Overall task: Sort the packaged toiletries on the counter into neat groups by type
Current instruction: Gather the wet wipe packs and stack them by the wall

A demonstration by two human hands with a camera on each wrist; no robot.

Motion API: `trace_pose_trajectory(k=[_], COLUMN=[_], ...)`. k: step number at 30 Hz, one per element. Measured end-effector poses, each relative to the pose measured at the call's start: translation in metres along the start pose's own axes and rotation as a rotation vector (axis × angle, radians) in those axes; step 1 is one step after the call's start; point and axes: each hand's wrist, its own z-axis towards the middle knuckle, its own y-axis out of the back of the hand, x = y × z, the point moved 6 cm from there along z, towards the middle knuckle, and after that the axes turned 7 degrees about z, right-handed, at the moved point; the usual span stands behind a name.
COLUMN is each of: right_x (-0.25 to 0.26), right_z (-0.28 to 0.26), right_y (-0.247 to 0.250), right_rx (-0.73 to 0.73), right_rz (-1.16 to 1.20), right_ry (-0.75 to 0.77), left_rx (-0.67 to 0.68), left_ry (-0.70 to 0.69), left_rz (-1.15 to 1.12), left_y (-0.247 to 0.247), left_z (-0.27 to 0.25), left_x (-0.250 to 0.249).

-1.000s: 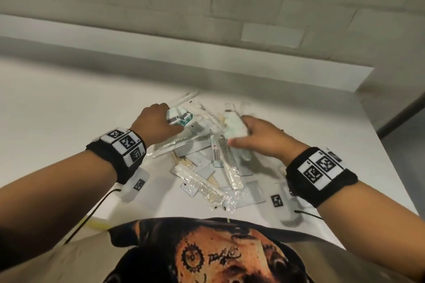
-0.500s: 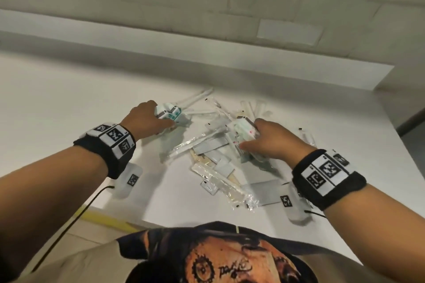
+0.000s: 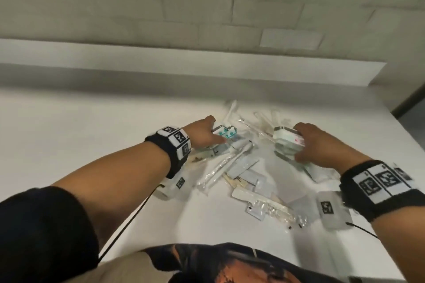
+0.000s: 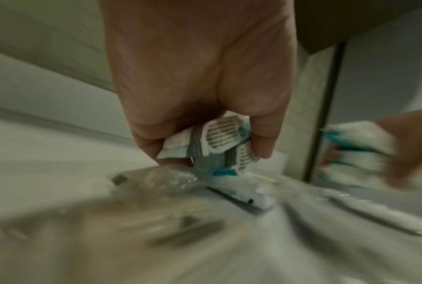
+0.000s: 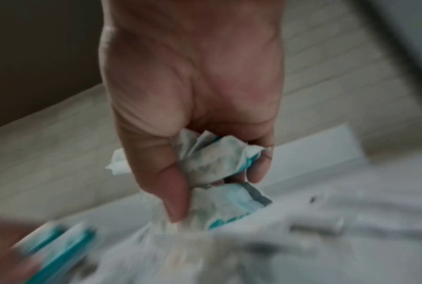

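both hands pull apart now, the left hand (image 3: pixel 202 136) clutching small white-and-teal sachets (image 3: pixel 224 133), the right hand (image 3: pixel 322 147) gripping a stack of white-and-teal packets (image 3: pixel 287 145), lifted off the mixed pile of clear-wrapped toiletries (image 3: pixel 243 174), so grouping begins.

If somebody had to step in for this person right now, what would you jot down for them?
Left hand grips a few small white-and-teal sachets. Right hand grips a thicker stack of white packets. Both hang over the heap on the white counter. In the heap: a wrapped toothbrush, a wrapped comb, flat grey packets. No finished groups show yet. Left: set down both handfuls as separate groups, then sort the heap.
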Motion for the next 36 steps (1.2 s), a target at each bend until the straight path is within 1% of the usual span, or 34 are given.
trace_pose_trajectory(k=[3, 5, 7, 9, 12, 15, 17, 18, 20, 22, 23, 25, 26, 27, 28, 29, 30, 31, 32, 33, 36], right_x=[-0.001, 0.020, 0.054, 0.092, 0.147, 0.188, 0.201, 0.201, 0.193, 0.180, 0.179, 0.184, 0.189, 0.193, 0.199, 0.204, 0.205, 0.204, 0.200, 0.196, 0.176], right_z=[-0.007, -0.007, -0.003, 0.005, 0.023, 0.044, 0.059, 0.066, 0.082, 0.087, 0.084, 0.063, 0.048, 0.033, 0.015, -0.002, -0.013, -0.018, -0.015, -0.009, 0.008], right_y=[0.036, 0.042, 0.030, 0.007, -0.033, -0.059, -0.071, -0.076, -0.080, -0.072, -0.063, -0.047, -0.049, -0.061, -0.079, -0.100, -0.120, -0.134, -0.141, -0.139, -0.122], right_rx=[-0.182, -0.235, -0.210, -0.135, -0.021, 0.012, 0.008, 0.004, 0.003, -0.022, -0.082, -0.227, -0.221, -0.131, 0.006, 0.143, 0.238, 0.282, 0.283, 0.263, 0.220], right_rz=[0.169, 0.290, 0.343, 0.346, 0.284, 0.140, 0.026, -0.037, -0.157, -0.213, -0.215, -0.194, -0.161, -0.132, -0.122, -0.159, -0.234, -0.318, -0.377, -0.384, -0.336], right_ry=[-0.088, -0.078, -0.015, 0.053, 0.133, 0.223, 0.270, 0.274, 0.218, 0.145, 0.142, 0.197, 0.246, 0.303, 0.368, 0.432, 0.490, 0.530, 0.537, 0.534, 0.500], left_rx=[0.071, 0.075, 0.040, -0.004, -0.076, -0.066, -0.038, -0.032, -0.038, -0.046, -0.046, -0.039, -0.041, -0.053, -0.067, -0.074, -0.065, -0.054, -0.036, -0.021, 0.014], left_ry=[-0.137, -0.199, -0.217, -0.171, -0.027, 0.091, 0.086, 0.059, 0.011, -0.009, -0.010, -0.008, -0.010, -0.013, -0.018, -0.024, -0.029, -0.034, -0.039, -0.045, -0.071], left_rz=[-0.039, -0.036, 0.012, 0.109, 0.257, 0.312, 0.291, 0.276, 0.237, 0.190, 0.171, 0.155, 0.150, 0.139, 0.128, 0.115, 0.103, 0.094, 0.090, 0.089, 0.112], left_y=[-0.017, -0.020, -0.011, 0.004, 0.029, 0.037, 0.032, 0.028, 0.024, 0.023, 0.023, 0.025, 0.027, 0.029, 0.031, 0.033, 0.034, 0.034, 0.034, 0.034, 0.033], left_z=[-0.008, -0.017, -0.027, -0.035, -0.046, -0.056, -0.058, -0.057, -0.055, -0.051, -0.048, -0.042, -0.038, -0.035, -0.032, -0.029, -0.025, -0.023, -0.019, -0.018, -0.017], left_x=[-0.032, -0.042, -0.033, -0.007, 0.051, 0.095, 0.106, 0.106, 0.103, 0.099, 0.098, 0.097, 0.096, 0.094, 0.092, 0.089, 0.087, 0.084, 0.082, 0.080, 0.073])
